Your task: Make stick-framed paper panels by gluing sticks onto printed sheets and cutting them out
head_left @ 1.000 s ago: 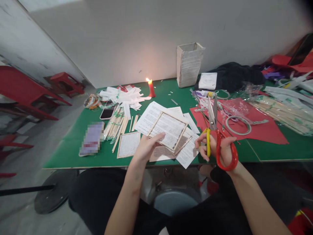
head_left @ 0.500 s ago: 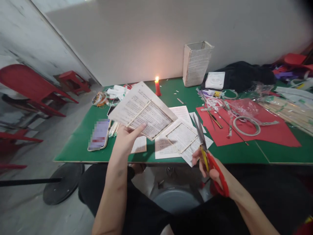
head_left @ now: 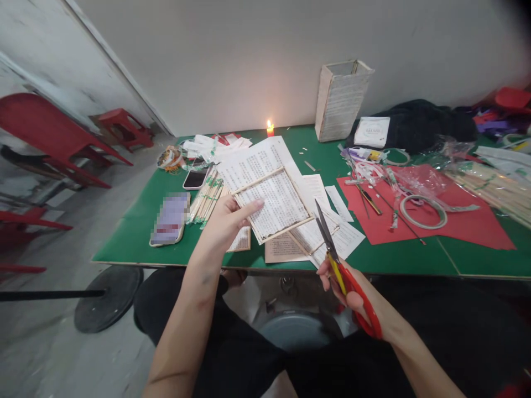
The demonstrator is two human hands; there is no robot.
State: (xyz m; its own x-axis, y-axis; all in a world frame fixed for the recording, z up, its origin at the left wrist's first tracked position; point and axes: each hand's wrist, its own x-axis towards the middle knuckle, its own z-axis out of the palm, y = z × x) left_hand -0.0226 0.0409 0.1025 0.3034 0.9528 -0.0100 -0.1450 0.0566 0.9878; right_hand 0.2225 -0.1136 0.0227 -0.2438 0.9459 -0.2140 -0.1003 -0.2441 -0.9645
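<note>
Above the green table (head_left: 136,232), left fingers (head_left: 249,207) pinch a paper frame (head_left: 277,202); right fingers (head_left: 324,275) grip scissors (head_left: 327,243).

Text on the printed sheet (head_left: 275,202) is illegible

A plain white wall (head_left: 249,55) runs behind a green-topped table (head_left: 133,232) and meets a scuffed side wall (head_left: 41,50) at the left. The floor (head_left: 41,348) is bare grey concrete. At the left stand a red plastic chair (head_left: 37,121) and, further back, a low red stool (head_left: 124,124). A round black base (head_left: 108,298) lies on the floor below the table's near left corner. A lit candle (head_left: 270,130) at the tabletop's far edge casts a warm glow on the wall.
</note>
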